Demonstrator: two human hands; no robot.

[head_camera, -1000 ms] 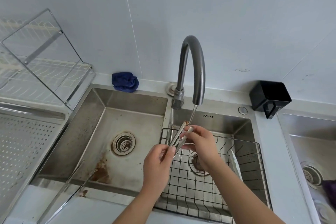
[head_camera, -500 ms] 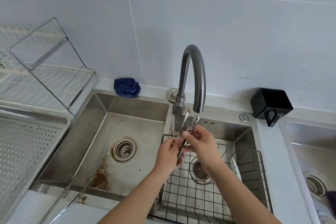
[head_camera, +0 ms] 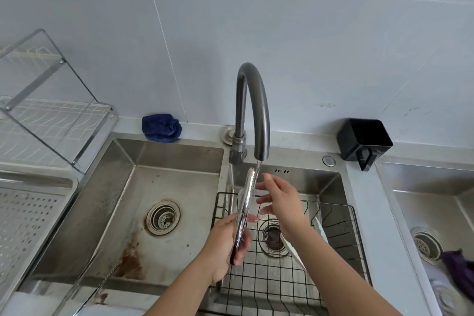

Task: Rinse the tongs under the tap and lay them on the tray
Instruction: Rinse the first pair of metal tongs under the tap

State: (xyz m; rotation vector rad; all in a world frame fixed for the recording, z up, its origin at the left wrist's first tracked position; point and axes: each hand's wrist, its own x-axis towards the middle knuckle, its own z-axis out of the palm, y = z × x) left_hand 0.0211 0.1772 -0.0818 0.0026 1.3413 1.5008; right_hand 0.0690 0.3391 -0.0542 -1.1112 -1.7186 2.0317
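Fingers (head_camera: pixel 241 254) of left hand (head_camera: pixel 223 241) clasp tongs (head_camera: pixel 247 192), long axis upright, tips at tap (head_camera: pixel 261 110); right fingers (head_camera: pixel 268 179) splayed

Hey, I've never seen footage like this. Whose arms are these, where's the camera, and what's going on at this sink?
There is no machine here. A person wears one camera on the head, looking forward and down, so the two bare arms reaching in are their own. The left hand holds the lower end of the metal tongs, tips upward, under water running from the curved tap. The right hand is beside the tongs with fingers spread, holding nothing. Below is a steel double sink, with a black wire basket in its right basin. A perforated tray lies at far left. A blue cloth and a black holder sit at the back.
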